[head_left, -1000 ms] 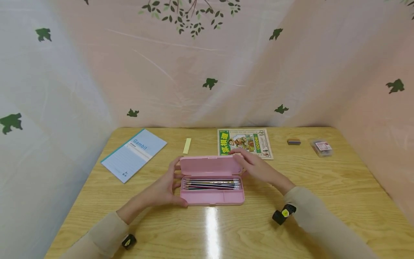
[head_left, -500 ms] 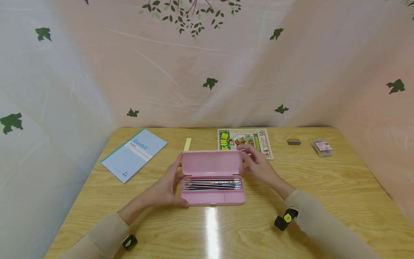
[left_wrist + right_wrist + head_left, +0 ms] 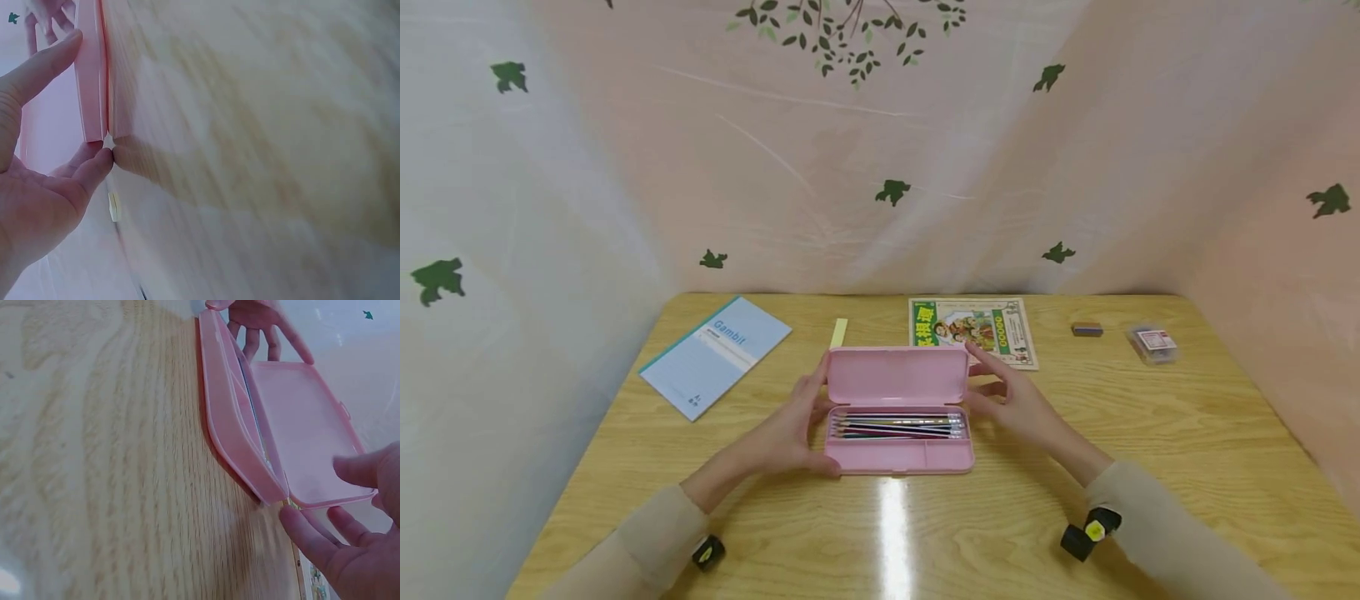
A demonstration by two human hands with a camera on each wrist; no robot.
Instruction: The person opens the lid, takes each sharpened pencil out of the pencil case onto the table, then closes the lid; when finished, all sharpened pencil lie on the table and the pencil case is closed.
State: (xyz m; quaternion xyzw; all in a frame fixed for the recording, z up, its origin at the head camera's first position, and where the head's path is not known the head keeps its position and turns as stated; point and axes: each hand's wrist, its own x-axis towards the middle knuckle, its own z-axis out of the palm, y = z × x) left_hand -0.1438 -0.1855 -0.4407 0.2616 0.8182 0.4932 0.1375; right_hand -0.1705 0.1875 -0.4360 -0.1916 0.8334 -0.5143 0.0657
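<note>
A pink pencil case (image 3: 874, 454) lies on the table with its lid (image 3: 898, 375) raised, the inside facing me. Several pencils (image 3: 895, 425) fill its rear compartment; the front compartments hold nothing visible. My left hand (image 3: 786, 429) grips the case's left end, thumb at the front corner and fingers toward the back. At the right end is my right hand (image 3: 1022, 408), its index finger reaching the lid's top corner. In the right wrist view its thumb (image 3: 359, 470) overlaps the lid and the other fingers spread behind; contact is hard to make out.
Left of the case lies a blue notebook (image 3: 715, 358). Behind it are a yellow strip (image 3: 838, 332) and an illustrated booklet (image 3: 1018, 333). A small dark block (image 3: 1087, 329) and a clear box (image 3: 1153, 343) sit at the back right. A curtain (image 3: 820, 192) rises behind the table.
The lid has swung further up and back, now covering part of the yellow strip. My right hand has shifted right and down at the lid's edge. The left hand keeps its hold.
</note>
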